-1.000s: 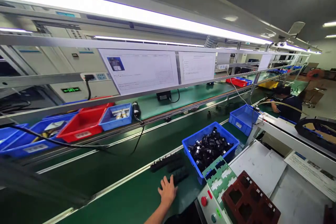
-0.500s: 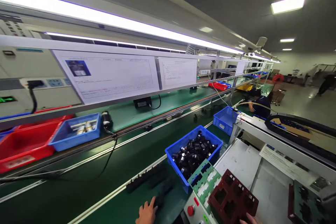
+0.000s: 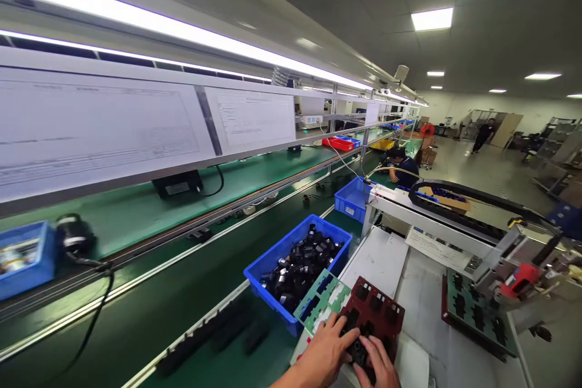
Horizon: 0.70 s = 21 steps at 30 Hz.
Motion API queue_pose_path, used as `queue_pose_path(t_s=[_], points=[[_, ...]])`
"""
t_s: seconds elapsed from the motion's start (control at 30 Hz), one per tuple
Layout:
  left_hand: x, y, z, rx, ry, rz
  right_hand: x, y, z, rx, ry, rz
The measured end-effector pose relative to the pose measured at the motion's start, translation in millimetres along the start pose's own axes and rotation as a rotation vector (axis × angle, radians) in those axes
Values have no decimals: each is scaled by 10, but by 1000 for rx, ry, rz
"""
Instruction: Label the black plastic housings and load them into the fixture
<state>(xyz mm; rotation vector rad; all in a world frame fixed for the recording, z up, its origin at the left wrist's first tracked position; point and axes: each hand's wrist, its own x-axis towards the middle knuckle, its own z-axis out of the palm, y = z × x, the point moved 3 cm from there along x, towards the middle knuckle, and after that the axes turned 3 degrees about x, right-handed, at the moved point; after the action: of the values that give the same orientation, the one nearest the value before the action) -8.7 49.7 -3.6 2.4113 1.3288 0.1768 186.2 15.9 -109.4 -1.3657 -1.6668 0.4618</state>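
My left hand (image 3: 324, 348) and my right hand (image 3: 381, 367) meet over a dark red fixture plate (image 3: 391, 332) with cut-out pockets. Between their fingers is a small black plastic part (image 3: 357, 351), low in the plate's near corner; both hands are closed on it, and they partly cover it. Black pieces also sit in the plate's far pockets. Beside the plate on the left lies a green slotted plate (image 3: 337, 296). A blue bin (image 3: 268, 264) heaped with black parts stands just beyond it. Several blurred black pieces (image 3: 231, 330) lie on the green mat left of my hands.
On the right, a white-framed machine (image 3: 391, 203) holds another fixture plate with a green top (image 3: 477, 309). Another blue bin (image 3: 351, 200) stands farther back. Document sheets (image 3: 254, 118) hang above the bench. A co-worker (image 3: 402, 167) sits farther along, and another person (image 3: 484, 135) is in the background.
My view has turned right. My left hand has moved from the black pieces on the mat to the red plate, where both hands now hold a black part.
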Motion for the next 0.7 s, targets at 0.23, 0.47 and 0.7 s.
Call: queue_pose_path(t_s=[0.23,0.47,0.7], points=[[472,197,124,106,-71,220,-79,468,-460,-127,-1,193],[738,199,156,179,-91,258,11,351,-498,-328,-55,239],[741,214,229,224,-58,282,248,106,-297,-205,-158,173]])
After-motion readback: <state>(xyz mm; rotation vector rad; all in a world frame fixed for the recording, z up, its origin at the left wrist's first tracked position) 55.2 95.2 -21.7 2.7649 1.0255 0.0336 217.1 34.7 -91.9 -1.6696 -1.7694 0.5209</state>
